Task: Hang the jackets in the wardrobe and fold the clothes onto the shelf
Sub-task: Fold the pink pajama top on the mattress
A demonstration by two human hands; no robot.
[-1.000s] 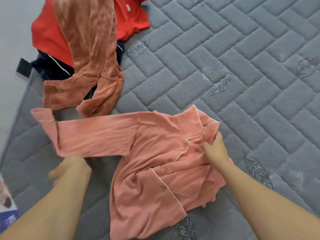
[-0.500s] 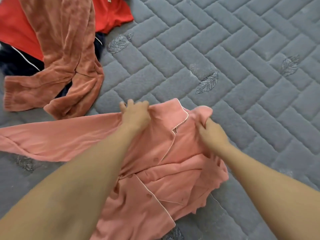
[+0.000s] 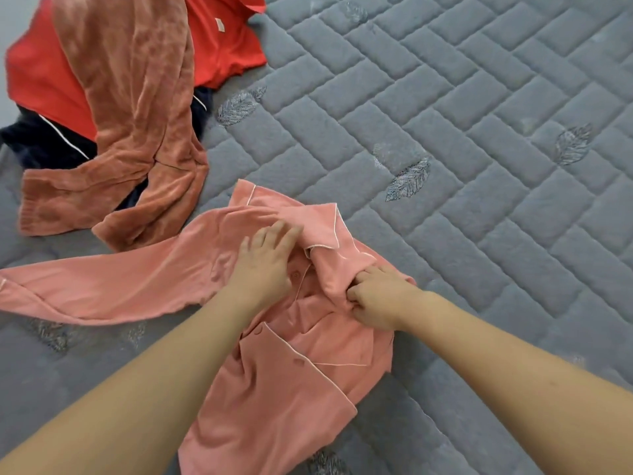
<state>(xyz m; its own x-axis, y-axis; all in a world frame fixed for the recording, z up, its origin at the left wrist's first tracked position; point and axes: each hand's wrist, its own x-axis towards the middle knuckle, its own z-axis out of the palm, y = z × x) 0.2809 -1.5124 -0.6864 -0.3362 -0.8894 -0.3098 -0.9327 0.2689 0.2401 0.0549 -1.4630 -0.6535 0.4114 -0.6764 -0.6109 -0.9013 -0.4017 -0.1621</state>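
Pink pyjama shirt (image 3: pixel 281 371) lies rumpled on the grey quilted mattress (image 3: pixel 462 138), centre-bottom of the frame, w/ one long sleeve stretched out flat toward the left edge. Left hand (image 3: pixel 263 265) rests flat on the shirt near the collar, fingers straight & spread, pressing the cloth down. Right hand (image 3: pixel 376 298), just to the right of it, is curled tight, pinching a bunched fold of the shirt's other side. Upper left of the frame: a heap w/ a rust-brown fleece garment (image 3: pixel 137 114) draped over a red top (image 3: pixel 219 39) & a dark navy piece (image 3: pixel 44 142) w/ white piping.
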